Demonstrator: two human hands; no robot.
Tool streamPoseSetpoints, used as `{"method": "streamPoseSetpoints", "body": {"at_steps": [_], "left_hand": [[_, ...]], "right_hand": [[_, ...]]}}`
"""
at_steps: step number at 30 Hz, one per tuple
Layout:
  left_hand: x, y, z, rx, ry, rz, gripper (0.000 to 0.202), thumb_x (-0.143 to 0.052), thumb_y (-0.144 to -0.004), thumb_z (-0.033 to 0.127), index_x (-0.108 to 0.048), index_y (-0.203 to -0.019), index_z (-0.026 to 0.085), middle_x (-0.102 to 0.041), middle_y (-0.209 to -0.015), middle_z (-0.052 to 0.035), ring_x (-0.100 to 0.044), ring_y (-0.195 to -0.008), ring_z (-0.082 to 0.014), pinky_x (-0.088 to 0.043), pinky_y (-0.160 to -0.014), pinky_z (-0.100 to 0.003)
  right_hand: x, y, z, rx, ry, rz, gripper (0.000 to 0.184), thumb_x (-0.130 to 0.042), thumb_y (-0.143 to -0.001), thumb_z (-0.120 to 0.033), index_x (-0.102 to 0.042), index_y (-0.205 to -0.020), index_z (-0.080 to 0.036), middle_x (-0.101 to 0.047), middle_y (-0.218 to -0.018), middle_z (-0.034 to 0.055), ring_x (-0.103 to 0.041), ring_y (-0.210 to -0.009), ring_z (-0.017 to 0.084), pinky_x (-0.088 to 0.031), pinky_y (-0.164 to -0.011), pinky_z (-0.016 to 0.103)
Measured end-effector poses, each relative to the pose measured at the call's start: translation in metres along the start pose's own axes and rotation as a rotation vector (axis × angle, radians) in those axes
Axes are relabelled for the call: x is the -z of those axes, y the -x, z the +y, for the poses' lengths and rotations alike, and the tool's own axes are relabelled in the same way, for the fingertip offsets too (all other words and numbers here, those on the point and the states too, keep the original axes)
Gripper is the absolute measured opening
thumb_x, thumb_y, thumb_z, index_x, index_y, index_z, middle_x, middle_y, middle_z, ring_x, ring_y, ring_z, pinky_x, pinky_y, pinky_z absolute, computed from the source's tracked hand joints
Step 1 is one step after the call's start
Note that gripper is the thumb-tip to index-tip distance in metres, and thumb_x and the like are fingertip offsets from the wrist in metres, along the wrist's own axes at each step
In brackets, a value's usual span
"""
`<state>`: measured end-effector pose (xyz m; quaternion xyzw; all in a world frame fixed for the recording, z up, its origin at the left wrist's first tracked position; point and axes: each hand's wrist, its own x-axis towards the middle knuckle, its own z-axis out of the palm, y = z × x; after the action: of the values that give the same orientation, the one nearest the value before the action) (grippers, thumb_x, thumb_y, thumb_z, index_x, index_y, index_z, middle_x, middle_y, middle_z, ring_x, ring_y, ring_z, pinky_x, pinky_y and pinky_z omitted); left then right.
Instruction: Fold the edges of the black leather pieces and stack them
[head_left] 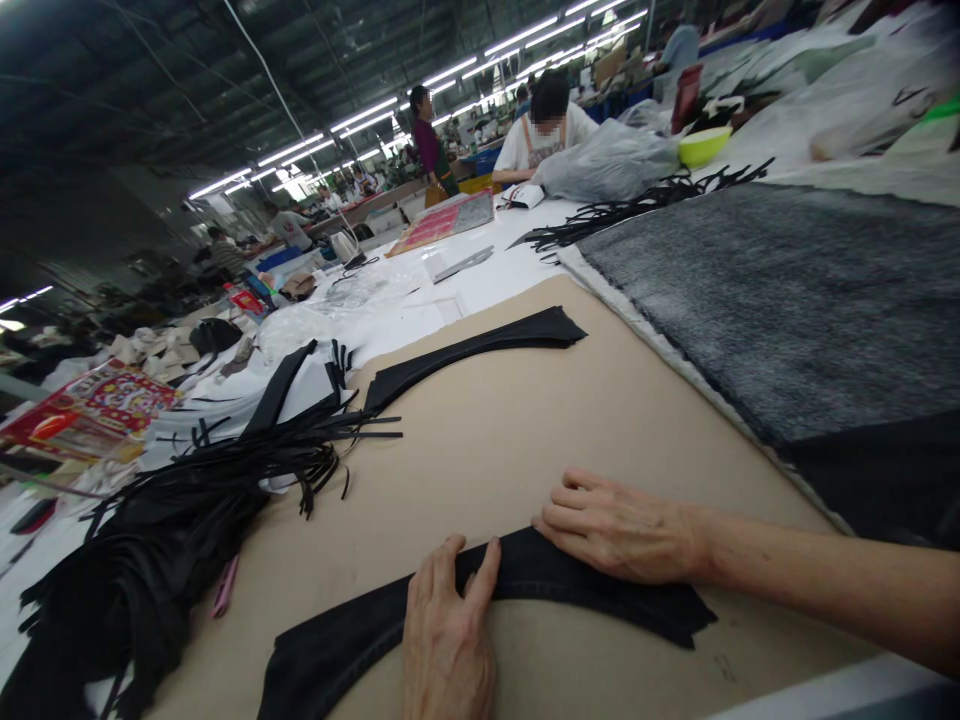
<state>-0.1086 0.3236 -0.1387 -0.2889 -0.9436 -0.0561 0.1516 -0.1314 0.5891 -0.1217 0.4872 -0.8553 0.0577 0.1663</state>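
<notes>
A curved black fabric piece [352,640] lies on a tan cardboard sheet [510,440] near the table's front edge. My left hand [448,640] rests flat on its middle, fingers stretched out. My right hand [619,528] presses on the piece's upper edge just to the right, fingers extended and close together. Neither hand grips anything. A second curved black piece [480,352] lies farther back on the same sheet.
A heap of thin black strips [180,510] spreads at the left. A large grey fuzzy fabric [787,300] covers the right. Behind are white paper, a clear plastic bag [607,160], a green bowl [703,146], and a seated person [544,130] with others beyond.
</notes>
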Motion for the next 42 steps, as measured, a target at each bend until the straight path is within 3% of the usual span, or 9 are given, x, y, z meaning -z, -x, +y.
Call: {"method": "streamPoseSetpoints", "body": {"at_steps": [2, 5, 10, 20, 35, 39, 42], "left_hand": [[-0.002, -0.007, 0.007, -0.042, 0.037, 0.032, 0.070, -0.036, -0.074, -0.009, -0.057, -0.129, 0.027, -0.050, -0.129, -0.0090, -0.047, -0.116, -0.0245, -0.045, -0.094, -0.041], [-0.008, -0.018, 0.023, -0.138, 0.162, 0.031, 0.062, -0.034, -0.077, -0.007, -0.051, -0.133, 0.014, -0.057, -0.120, -0.0109, -0.050, -0.110, -0.0215, -0.045, -0.095, -0.036], [-0.013, -0.027, 0.036, -0.172, 0.198, 0.002, 0.054, -0.037, -0.079, -0.006, -0.053, -0.129, 0.009, -0.062, -0.104, -0.0089, -0.053, -0.094, -0.0203, -0.047, -0.087, -0.033], [-0.011, -0.033, 0.043, -0.166, 0.075, -0.152, 0.075, -0.044, -0.074, -0.006, -0.041, -0.143, 0.024, -0.056, -0.100, -0.0051, -0.047, -0.090, -0.0221, -0.043, -0.083, -0.035], [-0.014, -0.034, 0.051, -0.200, -0.083, -0.121, 0.082, -0.048, -0.072, -0.002, -0.036, -0.146, 0.030, -0.052, -0.099, -0.0055, -0.042, -0.087, -0.0240, -0.036, -0.081, -0.037], [-0.014, -0.037, 0.053, -0.203, -0.062, -0.120, 0.079, -0.051, -0.073, -0.001, -0.037, -0.144, 0.031, -0.053, -0.100, -0.0058, -0.044, -0.087, -0.0238, -0.037, -0.081, -0.037], [-0.005, -0.035, 0.058, -0.182, -0.056, -0.114, 0.069, -0.051, -0.078, 0.004, -0.041, -0.143, 0.027, -0.056, -0.099, -0.0064, -0.047, -0.086, -0.0235, -0.040, -0.080, -0.037]], "right_hand": [[0.000, 0.000, -0.001, 0.002, 0.013, 0.001, 0.026, -0.035, -0.100, -0.009, -0.061, -0.098, -0.010, -0.053, -0.082, 0.0045, -0.045, -0.075, 0.018, -0.033, -0.071, 0.036], [-0.001, 0.000, -0.002, 0.002, 0.024, -0.002, 0.024, -0.037, -0.100, -0.009, -0.061, -0.097, -0.010, -0.053, -0.082, 0.0049, -0.045, -0.075, 0.019, -0.033, -0.071, 0.037], [0.002, 0.006, 0.000, 0.002, 0.039, 0.007, 0.028, -0.033, -0.101, -0.009, -0.061, -0.096, -0.011, -0.053, -0.080, 0.0052, -0.045, -0.073, 0.018, -0.033, -0.073, 0.036], [0.013, 0.032, 0.008, -0.016, 0.063, -0.022, 0.022, -0.039, -0.099, -0.010, -0.061, -0.099, -0.008, -0.052, -0.081, 0.0052, -0.046, -0.076, 0.019, -0.033, -0.074, 0.036], [0.029, 0.083, 0.016, -0.148, 0.110, -0.092, 0.030, -0.031, -0.099, -0.006, -0.056, -0.115, -0.006, -0.056, -0.090, 0.0085, -0.049, -0.080, 0.020, -0.036, -0.081, 0.038], [0.038, 0.069, 0.003, -0.288, 0.067, -0.018, 0.033, -0.033, -0.098, -0.009, -0.051, -0.126, -0.008, -0.058, -0.099, 0.0109, -0.051, -0.086, 0.022, -0.039, -0.082, 0.040], [0.027, 0.053, -0.018, -0.328, -0.008, 0.025, 0.042, -0.039, -0.089, -0.003, -0.050, -0.129, -0.012, -0.060, -0.104, 0.0109, -0.053, -0.090, 0.023, -0.042, -0.082, 0.038]]}}
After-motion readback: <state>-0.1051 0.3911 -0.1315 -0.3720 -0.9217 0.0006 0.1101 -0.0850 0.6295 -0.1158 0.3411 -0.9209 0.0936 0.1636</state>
